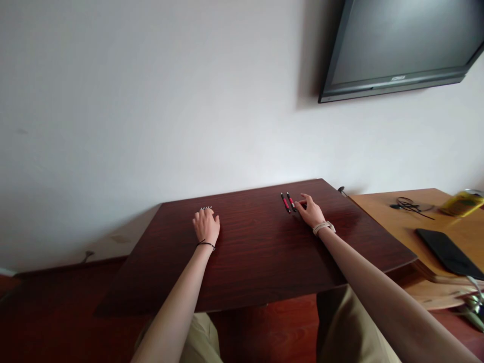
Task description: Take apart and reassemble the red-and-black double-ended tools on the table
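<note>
My left hand [206, 226] rests palm down on the left part of a dark red-brown wooden table [245, 252], its fingers lying forward and the thumb a little apart. Small dark and light tips [206, 207] show just past its fingertips; what they belong to is hidden under the hand. Two black-and-red pens lie side by side on the right half: a left pen [285, 202] and a right pen [291, 201]. Beside the right pen is my right hand [310, 212], fingers apart and bent, their tips close to its lower end. Whether they touch it I cannot tell.
A lighter wooden desk [401, 201] adjoins on the right, bearing a black cable [410, 205], a dark phone [448, 251] and a yellow can-like package [463, 202]. Behind the table rises a white wall [189, 101], with a television [404, 50] mounted at upper right.
</note>
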Demonstrator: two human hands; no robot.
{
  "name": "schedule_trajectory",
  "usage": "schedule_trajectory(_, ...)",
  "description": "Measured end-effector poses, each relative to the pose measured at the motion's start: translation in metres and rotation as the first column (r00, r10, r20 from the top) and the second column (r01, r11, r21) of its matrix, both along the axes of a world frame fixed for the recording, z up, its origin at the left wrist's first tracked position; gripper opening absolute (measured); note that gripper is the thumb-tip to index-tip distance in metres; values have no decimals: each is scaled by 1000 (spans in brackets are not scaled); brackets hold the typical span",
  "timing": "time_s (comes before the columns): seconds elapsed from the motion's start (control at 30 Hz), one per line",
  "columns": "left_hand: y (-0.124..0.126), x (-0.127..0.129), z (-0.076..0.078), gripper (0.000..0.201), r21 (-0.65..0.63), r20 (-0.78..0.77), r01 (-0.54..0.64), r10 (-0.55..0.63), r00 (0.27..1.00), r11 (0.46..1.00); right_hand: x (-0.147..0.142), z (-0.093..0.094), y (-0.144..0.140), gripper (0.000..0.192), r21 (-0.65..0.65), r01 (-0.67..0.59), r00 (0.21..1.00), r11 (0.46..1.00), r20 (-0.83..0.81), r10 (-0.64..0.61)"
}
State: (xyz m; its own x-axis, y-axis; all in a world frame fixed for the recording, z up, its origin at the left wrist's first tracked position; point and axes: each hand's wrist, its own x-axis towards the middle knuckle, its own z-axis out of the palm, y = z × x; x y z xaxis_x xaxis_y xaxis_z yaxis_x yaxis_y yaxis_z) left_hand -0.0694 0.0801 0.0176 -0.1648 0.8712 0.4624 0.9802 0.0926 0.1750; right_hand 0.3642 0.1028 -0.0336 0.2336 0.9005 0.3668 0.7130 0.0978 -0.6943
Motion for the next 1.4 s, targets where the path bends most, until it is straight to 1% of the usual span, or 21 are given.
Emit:
schedule_trajectory(0.03,-3,-7,-1,14,5,-13,-47,47,999,999,0,1,-1,64,-7,-3,1000,1000,0,3)
schedule_trajectory(0.1,-8,-16,-6,19,-3,-44,-93,93,995,996,-1,1,-1,66,-18,-6,1000,1000,4,6)
schedule_trajectory(0.23,-14,-23,-17,22,-51,-33,-109,108,994,993,1,0,-1,65,-17,1,1000,1000,16,-1)
schedule_trajectory(0.43,-11,-29,-21,26,-77,38,-123,126,991,989,5,-7,1,62,2,11,1000,1000,10,-11)
schedule_trajectory(0.6,-8,-32,-24,26,-92,60,-96,102,993,991,6,-9,2,61,3,13,1000,1000,3,-13)
schedule_trajectory(0.87,-10,-29,-25,22,-67,69,-6,10,998,998,9,-13,4,62,9,25,1000,1000,14,-25)
schedule_trajectory(0.97,-10,-29,-28,17,-37,91,48,-44,995,998,9,-14,5,61,38,15,1000,999,7,-16)
schedule_trajectory(1.03,-8,-30,-29,13,4,119,101,-101,988,995,9,-14,4,60,79,-6,1000,997,2,5)
schedule_trajectory(1.13,-5,-28,-30,11,110,172,230,-246,954,967,5,-8,-1,55,168,-34,999,985,24,30)
schedule_trajectory(1.23,-4,-20,-27,10,237,231,377,-429,873,895,-4,3,-11,47,269,-67,995,961,84,46)
schedule_trajectory(1.3,-4,-10,-25,9,304,284,444,-525,802,843,-14,12,-19,41,324,-119,990,938,105,89)
schedule_trajectory(1.37,-5,0,-22,8,348,365,484,-592,719,803,-29,21,-25,37,335,-172,985,927,76,155)
schedule_trajectory(1.4,-5,6,-21,8,363,412,495,-612,675,790,-39,25,-27,35,320,-180,983,930,23,182)
